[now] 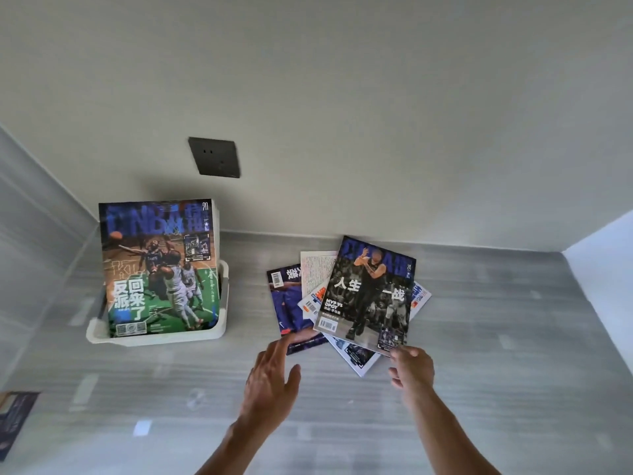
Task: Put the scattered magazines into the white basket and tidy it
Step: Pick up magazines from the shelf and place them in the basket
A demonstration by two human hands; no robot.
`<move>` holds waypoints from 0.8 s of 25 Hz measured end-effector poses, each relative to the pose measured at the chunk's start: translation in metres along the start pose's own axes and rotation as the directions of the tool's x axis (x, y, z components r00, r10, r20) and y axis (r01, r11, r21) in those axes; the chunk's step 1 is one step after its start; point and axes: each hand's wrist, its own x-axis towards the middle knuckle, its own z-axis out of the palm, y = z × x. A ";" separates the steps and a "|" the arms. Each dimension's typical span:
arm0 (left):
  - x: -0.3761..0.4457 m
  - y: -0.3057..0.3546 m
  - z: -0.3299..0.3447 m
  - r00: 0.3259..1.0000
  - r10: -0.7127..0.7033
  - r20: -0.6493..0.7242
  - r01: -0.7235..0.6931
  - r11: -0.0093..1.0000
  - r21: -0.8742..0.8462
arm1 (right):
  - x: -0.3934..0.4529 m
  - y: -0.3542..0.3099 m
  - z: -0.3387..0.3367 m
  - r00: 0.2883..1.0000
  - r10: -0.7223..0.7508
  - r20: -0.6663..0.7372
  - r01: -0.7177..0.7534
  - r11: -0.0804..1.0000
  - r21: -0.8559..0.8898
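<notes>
A white basket point(219, 329) stands at the left against the wall, holding several upright magazines; the front one point(159, 269) has a green and blue basketball cover. To its right a loose fan of magazines point(291, 303) lies on the grey surface. A black-covered magazine point(371, 293) is on top of it, its near corner raised. My right hand point(411, 368) pinches that near right corner. My left hand point(274, 375) hovers with fingers spread, its fingertips at the near edge of the blue magazine in the pile.
A dark wall socket point(214, 157) sits above the surface. Another dark magazine or booklet point(15, 423) pokes in at the lower left edge. A white side panel point(603, 269) bounds the right, a grey one the left.
</notes>
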 end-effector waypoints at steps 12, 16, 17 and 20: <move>-0.015 0.020 0.017 0.984 -0.077 -0.158 0.091 0.992 0.086 | 0.036 -0.010 -0.002 0.993 -0.108 0.056 0.121 0.924 -0.363; 0.002 0.052 0.018 0.982 -0.154 -0.109 0.136 0.979 -0.154 | -0.003 -0.024 -0.004 0.929 -0.348 0.128 0.357 0.932 -0.062; 0.009 0.064 0.019 0.981 -0.172 -0.085 0.149 0.963 -0.225 | -0.021 -0.026 -0.002 0.910 -0.395 0.127 0.394 0.918 0.035; 0.032 0.098 0.004 0.975 -0.220 0.008 0.201 0.874 -0.442 | -0.078 -0.031 0.002 0.807 -0.582 0.102 0.563 0.810 0.164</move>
